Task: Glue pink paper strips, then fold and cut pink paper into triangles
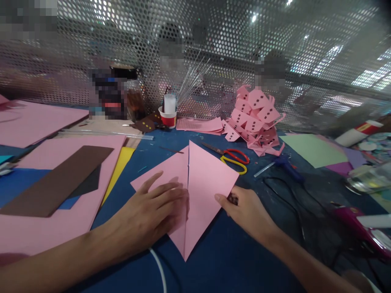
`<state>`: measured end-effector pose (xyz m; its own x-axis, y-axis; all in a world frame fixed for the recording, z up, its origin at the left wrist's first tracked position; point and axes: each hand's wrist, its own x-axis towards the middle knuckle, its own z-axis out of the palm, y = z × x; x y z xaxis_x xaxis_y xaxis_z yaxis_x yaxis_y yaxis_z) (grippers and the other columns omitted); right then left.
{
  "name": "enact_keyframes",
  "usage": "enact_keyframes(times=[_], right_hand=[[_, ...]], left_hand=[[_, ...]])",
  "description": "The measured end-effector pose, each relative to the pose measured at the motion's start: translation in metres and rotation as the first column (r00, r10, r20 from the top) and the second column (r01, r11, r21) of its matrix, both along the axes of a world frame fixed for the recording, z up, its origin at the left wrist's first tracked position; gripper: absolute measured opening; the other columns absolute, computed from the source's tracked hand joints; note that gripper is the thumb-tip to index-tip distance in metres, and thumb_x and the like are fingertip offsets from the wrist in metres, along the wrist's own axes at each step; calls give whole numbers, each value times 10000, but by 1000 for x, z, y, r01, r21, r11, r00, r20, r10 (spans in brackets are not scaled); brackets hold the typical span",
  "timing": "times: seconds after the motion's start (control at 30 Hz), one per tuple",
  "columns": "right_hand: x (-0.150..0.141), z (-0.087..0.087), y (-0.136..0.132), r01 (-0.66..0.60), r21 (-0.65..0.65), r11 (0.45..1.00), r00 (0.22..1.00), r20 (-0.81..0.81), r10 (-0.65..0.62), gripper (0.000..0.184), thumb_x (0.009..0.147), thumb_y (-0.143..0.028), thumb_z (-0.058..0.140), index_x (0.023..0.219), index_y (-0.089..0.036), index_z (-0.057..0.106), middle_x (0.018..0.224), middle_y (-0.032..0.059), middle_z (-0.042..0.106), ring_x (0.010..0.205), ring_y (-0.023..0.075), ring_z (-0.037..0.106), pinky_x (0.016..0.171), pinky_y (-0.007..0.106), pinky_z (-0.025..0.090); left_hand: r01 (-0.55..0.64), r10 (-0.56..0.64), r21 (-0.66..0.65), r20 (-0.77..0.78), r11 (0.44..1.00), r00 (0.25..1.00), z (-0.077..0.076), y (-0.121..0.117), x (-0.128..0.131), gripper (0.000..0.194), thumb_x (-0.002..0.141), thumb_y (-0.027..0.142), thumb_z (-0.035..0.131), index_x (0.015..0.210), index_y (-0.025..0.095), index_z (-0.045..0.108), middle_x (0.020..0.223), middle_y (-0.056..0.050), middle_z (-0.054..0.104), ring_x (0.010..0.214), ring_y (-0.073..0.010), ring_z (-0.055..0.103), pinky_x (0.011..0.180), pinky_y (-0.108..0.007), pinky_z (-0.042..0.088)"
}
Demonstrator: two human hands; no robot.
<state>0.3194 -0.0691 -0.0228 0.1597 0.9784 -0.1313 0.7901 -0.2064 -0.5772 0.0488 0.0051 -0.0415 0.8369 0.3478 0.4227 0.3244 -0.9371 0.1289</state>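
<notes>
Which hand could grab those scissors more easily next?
Likely the right hand: it pinches the pink paper closer to the scissors, while the left hand lies across the paper, farther away.

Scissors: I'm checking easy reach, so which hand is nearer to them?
Right. The right hand holds the pink paper at its right edge, below the scissors in the picture; the left hand rests on the paper's left half, farther off.

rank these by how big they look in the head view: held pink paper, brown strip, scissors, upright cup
1. Held pink paper
2. Brown strip
3. Scissors
4. Upright cup; it stands farther back, so its true size is unsure.
</notes>
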Motion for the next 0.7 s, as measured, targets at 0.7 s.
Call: enact_keyframes(times=[0.7], right_hand=[[-3, -2, 1, -25, 3, 1000, 990, 136, 25, 364, 895, -446, 603, 630, -200, 568, 632, 21, 677, 570, 153, 576, 550, 273, 285]], left_hand=[[-22, 20, -46, -42, 999, 999, 1, 0, 1, 320, 1007, 255, 539, 1317, 268, 616, 1351, 7, 690, 1321, -173, 568, 1282, -424, 52]])
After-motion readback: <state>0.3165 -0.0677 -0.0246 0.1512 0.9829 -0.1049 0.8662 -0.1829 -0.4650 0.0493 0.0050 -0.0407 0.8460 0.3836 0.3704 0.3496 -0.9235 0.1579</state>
